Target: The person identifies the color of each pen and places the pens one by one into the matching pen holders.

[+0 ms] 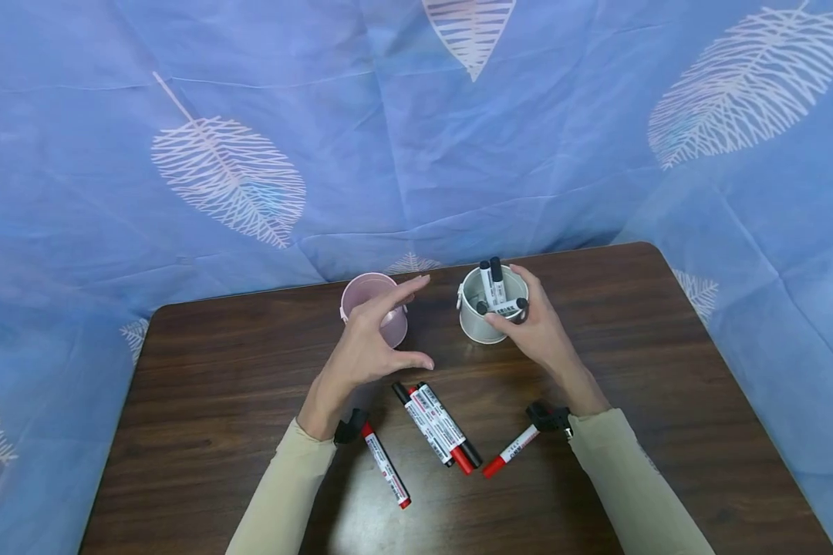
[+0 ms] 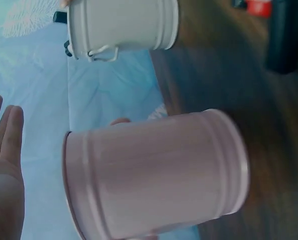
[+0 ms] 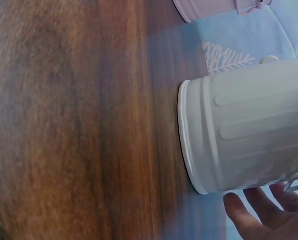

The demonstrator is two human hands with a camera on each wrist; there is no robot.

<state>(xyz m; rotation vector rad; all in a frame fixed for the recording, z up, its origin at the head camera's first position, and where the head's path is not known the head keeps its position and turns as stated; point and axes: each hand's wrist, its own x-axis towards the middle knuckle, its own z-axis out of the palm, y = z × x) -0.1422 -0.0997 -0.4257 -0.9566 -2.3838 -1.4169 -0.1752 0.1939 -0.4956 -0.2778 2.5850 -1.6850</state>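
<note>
My right hand [image 1: 536,327] is at the right side of a white metal bucket [image 1: 481,327], its thumb by the front rim and its fingers extended along the far side. Black-capped markers [image 1: 497,285] lean upright in that bucket, and another black-ended marker [image 1: 507,307] lies across the mouth near my thumb. My left hand [image 1: 368,339], thumb and fingers spread apart with nothing between them, is over the near side of a pink metal bucket [image 1: 394,330]. In the left wrist view the pink bucket [image 2: 154,175] fills the middle.
Several red and black markers [image 1: 437,424] lie bunched on the dark wooden table [image 1: 222,401]. One red-capped marker [image 1: 386,466] lies by my left wrist, another red marker [image 1: 514,449] by my right wrist. Blue leaf-print cloth [image 1: 361,154] hangs behind the table.
</note>
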